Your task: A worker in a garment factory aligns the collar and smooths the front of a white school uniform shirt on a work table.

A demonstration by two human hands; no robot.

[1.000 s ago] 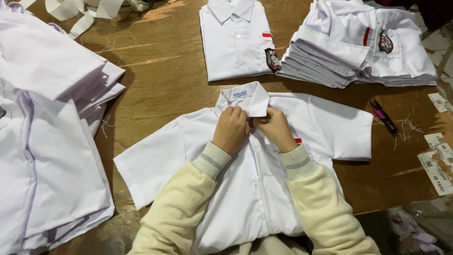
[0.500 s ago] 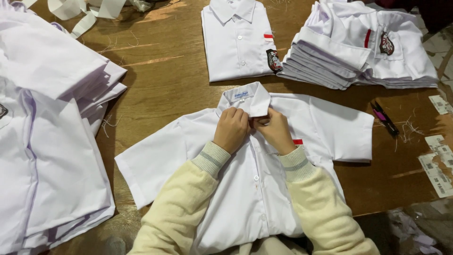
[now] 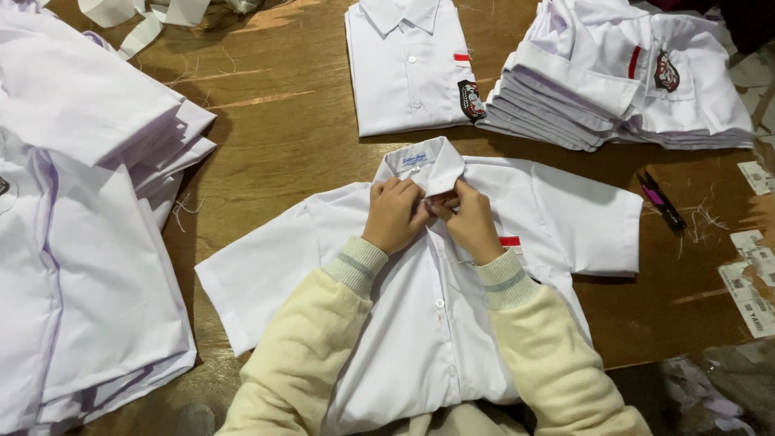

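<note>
A white short-sleeved shirt (image 3: 565, 218) lies face up and spread out on the wooden table (image 3: 282, 137), collar pointing away from me. My left hand (image 3: 394, 215) and my right hand (image 3: 470, 220) meet at its front placket just under the collar, fingers pinched on the fabric near the top button. A small red tab sits on the shirt's chest to the right of my right wrist. Both my arms wear cream knit sleeves.
A folded white shirt (image 3: 408, 69) lies at the back centre. A stack of folded shirts (image 3: 622, 81) sits at the back right, and big piles of white shirts (image 3: 81, 242) fill the left. Small pink-handled snips (image 3: 663, 202) and paper tags (image 3: 751, 282) lie at right.
Both hands stay at the collar with only slight finger movement; the shirt has not shifted.
</note>
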